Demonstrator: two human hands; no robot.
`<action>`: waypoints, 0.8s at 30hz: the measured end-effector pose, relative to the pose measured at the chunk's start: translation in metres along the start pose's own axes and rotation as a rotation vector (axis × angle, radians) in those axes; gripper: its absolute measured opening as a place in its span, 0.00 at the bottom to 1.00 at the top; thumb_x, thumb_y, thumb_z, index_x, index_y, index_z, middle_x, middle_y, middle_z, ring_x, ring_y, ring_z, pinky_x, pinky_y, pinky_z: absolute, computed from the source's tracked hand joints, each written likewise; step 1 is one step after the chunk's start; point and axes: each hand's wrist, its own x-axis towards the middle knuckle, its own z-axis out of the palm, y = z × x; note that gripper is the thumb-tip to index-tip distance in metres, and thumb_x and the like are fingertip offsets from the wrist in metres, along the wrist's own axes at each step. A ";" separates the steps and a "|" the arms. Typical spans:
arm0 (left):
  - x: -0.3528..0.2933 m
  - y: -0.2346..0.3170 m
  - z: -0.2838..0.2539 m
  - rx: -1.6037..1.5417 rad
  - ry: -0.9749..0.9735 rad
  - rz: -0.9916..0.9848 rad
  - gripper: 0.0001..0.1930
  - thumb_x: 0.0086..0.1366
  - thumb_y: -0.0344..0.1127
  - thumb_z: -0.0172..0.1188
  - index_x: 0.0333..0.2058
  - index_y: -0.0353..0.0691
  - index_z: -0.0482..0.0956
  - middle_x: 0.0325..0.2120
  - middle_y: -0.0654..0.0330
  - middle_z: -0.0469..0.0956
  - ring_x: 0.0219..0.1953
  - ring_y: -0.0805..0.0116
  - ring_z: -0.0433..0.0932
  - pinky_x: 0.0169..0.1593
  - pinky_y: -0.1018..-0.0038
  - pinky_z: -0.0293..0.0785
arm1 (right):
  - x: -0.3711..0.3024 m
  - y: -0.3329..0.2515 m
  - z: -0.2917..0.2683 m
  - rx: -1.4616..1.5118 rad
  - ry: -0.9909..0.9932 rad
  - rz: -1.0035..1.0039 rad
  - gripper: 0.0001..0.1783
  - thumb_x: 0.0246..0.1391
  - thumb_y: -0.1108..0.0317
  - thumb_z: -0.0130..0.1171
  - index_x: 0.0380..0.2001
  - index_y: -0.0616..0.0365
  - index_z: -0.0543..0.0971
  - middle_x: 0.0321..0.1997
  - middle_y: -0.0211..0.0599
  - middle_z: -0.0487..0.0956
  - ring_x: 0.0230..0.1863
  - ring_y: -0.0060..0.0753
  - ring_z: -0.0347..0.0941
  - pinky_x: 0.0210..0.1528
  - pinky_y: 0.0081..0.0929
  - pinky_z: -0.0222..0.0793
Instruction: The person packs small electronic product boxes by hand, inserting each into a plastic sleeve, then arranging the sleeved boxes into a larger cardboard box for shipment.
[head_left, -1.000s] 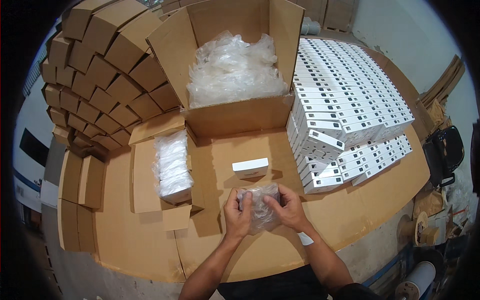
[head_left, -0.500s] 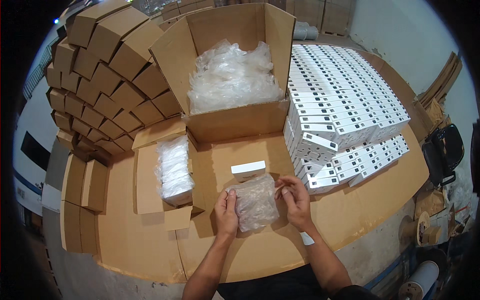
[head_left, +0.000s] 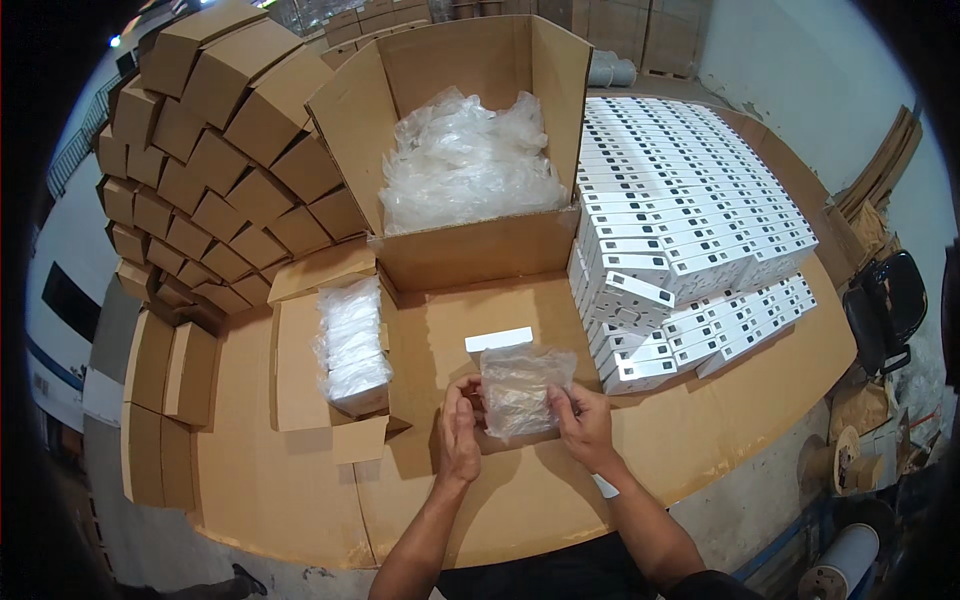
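A clear plastic bag point(head_left: 522, 395), crinkled and see-through, is held up above the cardboard-covered table. My right hand point(head_left: 585, 425) grips its right side, thumb on the front. At the bag's left edge is my left hand point(head_left: 461, 435), loosely cupped with thumb and fingers apart; whether its fingertips touch the bag is hard to make out. Just beyond the bag lies a white box point(head_left: 499, 341), partly covered by it. Left of my hands, an open brown carton point(head_left: 300, 370) holds a row of white boxes wrapped in clear plastic point(head_left: 352, 340).
A tall open carton point(head_left: 475, 255) full of clear plastic bags point(head_left: 465, 160) stands at the back. To the right are dense stacks of white boxes point(head_left: 690, 200). Brown cartons point(head_left: 215, 170) are piled high at the left, with more standing upright point(head_left: 187, 370) nearer me.
The bag has shifted right. My right hand, earlier pinching beside the bag, now grips its side. My left thumb has come off the bag's front.
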 end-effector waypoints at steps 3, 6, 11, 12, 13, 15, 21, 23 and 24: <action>-0.006 -0.011 0.001 0.066 0.085 0.011 0.19 0.80 0.48 0.46 0.49 0.35 0.74 0.35 0.61 0.76 0.32 0.74 0.73 0.36 0.74 0.71 | -0.002 0.002 0.006 -0.021 -0.028 -0.021 0.13 0.65 0.69 0.62 0.28 0.66 0.80 0.19 0.39 0.75 0.21 0.35 0.71 0.29 0.32 0.67; -0.003 -0.002 0.007 0.230 0.130 -0.036 0.15 0.79 0.42 0.52 0.43 0.34 0.75 0.33 0.62 0.78 0.34 0.75 0.74 0.37 0.74 0.71 | -0.001 0.007 0.003 -0.233 -0.183 -0.187 0.14 0.66 0.68 0.62 0.27 0.67 0.79 0.21 0.41 0.76 0.22 0.31 0.72 0.29 0.31 0.67; -0.003 0.010 0.006 0.377 0.185 0.009 0.15 0.78 0.40 0.54 0.33 0.35 0.74 0.23 0.63 0.75 0.27 0.76 0.71 0.32 0.72 0.70 | -0.002 -0.009 0.012 0.045 -0.091 0.004 0.15 0.66 0.64 0.64 0.30 0.66 0.79 0.21 0.32 0.76 0.24 0.21 0.70 0.28 0.27 0.63; -0.005 0.014 0.007 0.377 0.185 0.008 0.15 0.78 0.40 0.54 0.33 0.35 0.74 0.23 0.63 0.75 0.27 0.76 0.71 0.32 0.72 0.70 | -0.002 -0.002 0.012 0.045 -0.090 0.006 0.15 0.66 0.64 0.64 0.30 0.66 0.79 0.21 0.32 0.76 0.24 0.21 0.70 0.28 0.27 0.63; -0.006 0.022 0.012 0.437 0.154 0.012 0.16 0.78 0.41 0.52 0.32 0.35 0.74 0.21 0.63 0.73 0.26 0.76 0.70 0.30 0.71 0.69 | 0.000 0.006 0.011 0.081 -0.087 0.026 0.15 0.67 0.63 0.63 0.32 0.65 0.79 0.21 0.28 0.75 0.25 0.19 0.67 0.28 0.26 0.62; -0.006 0.024 0.017 0.495 0.119 0.015 0.18 0.79 0.41 0.51 0.32 0.35 0.74 0.20 0.63 0.71 0.24 0.75 0.68 0.29 0.70 0.68 | 0.000 0.018 0.007 0.116 -0.081 0.048 0.15 0.68 0.62 0.61 0.33 0.65 0.79 0.21 0.25 0.73 0.26 0.17 0.65 0.28 0.25 0.61; -0.005 0.011 0.016 0.437 0.181 -0.027 0.20 0.81 0.43 0.46 0.32 0.35 0.74 0.20 0.64 0.68 0.25 0.78 0.66 0.29 0.72 0.66 | 0.000 0.008 0.011 0.155 0.030 0.146 0.16 0.73 0.62 0.54 0.34 0.64 0.77 0.23 0.24 0.70 0.28 0.16 0.63 0.28 0.25 0.61; -0.007 0.008 0.013 0.317 0.141 -0.056 0.16 0.79 0.41 0.53 0.34 0.35 0.76 0.24 0.65 0.73 0.28 0.80 0.69 0.32 0.75 0.69 | 0.001 0.014 0.012 0.229 0.031 0.187 0.14 0.73 0.63 0.55 0.34 0.63 0.77 0.26 0.24 0.71 0.30 0.16 0.65 0.31 0.22 0.63; -0.007 0.007 0.013 0.317 0.140 -0.056 0.16 0.79 0.41 0.53 0.34 0.35 0.76 0.24 0.65 0.73 0.28 0.80 0.69 0.32 0.75 0.69 | 0.000 0.015 0.014 0.229 0.032 0.187 0.14 0.73 0.63 0.55 0.34 0.63 0.77 0.26 0.24 0.71 0.30 0.16 0.65 0.31 0.22 0.63</action>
